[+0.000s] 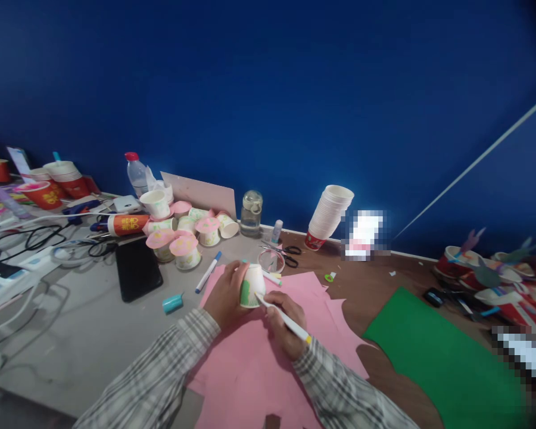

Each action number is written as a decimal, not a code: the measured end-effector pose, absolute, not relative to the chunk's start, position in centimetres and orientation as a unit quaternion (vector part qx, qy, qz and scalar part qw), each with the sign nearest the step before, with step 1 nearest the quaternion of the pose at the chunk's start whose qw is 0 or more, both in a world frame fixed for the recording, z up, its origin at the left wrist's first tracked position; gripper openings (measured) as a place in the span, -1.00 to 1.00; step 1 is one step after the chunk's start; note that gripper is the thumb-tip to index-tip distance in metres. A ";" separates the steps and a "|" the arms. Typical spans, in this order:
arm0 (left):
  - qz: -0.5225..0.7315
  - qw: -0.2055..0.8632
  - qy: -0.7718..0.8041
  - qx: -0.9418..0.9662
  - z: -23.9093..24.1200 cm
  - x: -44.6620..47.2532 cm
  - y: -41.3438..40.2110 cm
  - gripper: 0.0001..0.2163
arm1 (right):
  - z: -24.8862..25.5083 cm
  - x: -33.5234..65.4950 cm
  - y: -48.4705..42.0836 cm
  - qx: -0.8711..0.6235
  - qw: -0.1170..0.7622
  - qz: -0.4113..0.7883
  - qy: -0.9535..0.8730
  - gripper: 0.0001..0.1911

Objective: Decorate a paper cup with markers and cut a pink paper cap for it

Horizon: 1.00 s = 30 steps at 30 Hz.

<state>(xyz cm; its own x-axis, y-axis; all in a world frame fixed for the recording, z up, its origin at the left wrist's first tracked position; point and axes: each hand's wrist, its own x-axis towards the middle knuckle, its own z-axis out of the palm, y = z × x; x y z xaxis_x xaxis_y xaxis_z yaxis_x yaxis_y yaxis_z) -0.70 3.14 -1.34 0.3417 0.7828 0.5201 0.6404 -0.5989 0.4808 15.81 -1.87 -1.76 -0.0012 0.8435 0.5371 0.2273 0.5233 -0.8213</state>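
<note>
A white paper cup (pixel 254 279) with a green patch on its side is held upside down over pink paper (pixel 250 369). My left hand (pixel 227 298) wraps around the cup's left side. In my right hand (pixel 288 319) is a white marker pen (pixel 290 322) with a yellow end, its tip at the cup's lower wall. Left of the cup lies a blue-capped marker (pixel 208 271). Just behind the cup are a clear round tape roll (pixel 271 261), black-handled scissors (pixel 291 256) and another marker (pixel 271 277), partly hidden.
Several cups with pink paper tops (pixel 185 247) stand back left, near a black phone (pixel 138 269) and a teal roll (pixel 173 303). A glass bottle (pixel 251 213) and a tall cup stack (pixel 330 211) stand by the blue wall. Green paper (pixel 446 357) lies right; cables and a power strip (pixel 18 277) lie left.
</note>
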 end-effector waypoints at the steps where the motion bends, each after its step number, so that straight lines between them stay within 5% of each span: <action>1: 0.371 0.095 0.437 0.814 -1.3 -0.7 3.1 -0.25 | -1.8 15.8 -1.8 -0.408 0.578 0.268 -0.654 -0.83; 30: 0.361 0.085 0.442 0.817 -1.2 -0.8 2.9 -0.26 | -1.3 15.8 -1.8 -0.394 0.572 0.254 -0.673 -0.85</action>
<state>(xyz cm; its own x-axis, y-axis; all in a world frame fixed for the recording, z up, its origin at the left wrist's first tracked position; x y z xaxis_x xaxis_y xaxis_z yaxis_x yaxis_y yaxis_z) -0.77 2.89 -1.18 0.3488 0.7836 0.5141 0.6610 -0.5946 0.4578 15.78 -1.82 -1.28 -0.0343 0.8211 0.5697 0.2387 0.5603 -0.7931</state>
